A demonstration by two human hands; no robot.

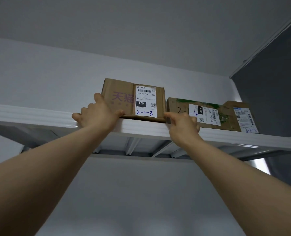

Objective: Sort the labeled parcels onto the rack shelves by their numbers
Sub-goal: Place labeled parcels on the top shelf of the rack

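A brown cardboard parcel [122, 92] with a white label marked 2-1-3 stands on the white top shelf [39, 116] of the rack, overhead. My left hand [97, 114] grips its left lower corner, thumb along the bottom edge. My right hand [184, 124] touches its right lower corner with the fingertips, in front of the neighbouring parcel. That parcel [226, 116], marked 2-1-4, lies right beside it. A third labelled parcel [243, 114] sits further right, its number partly cut off.
A white wall rises behind the shelf. A dark grey wall panel [274, 91] closes the right side. Shelf braces [132, 147] show underneath. The shelf stretch left of the 2-1-3 parcel holds nothing visible.
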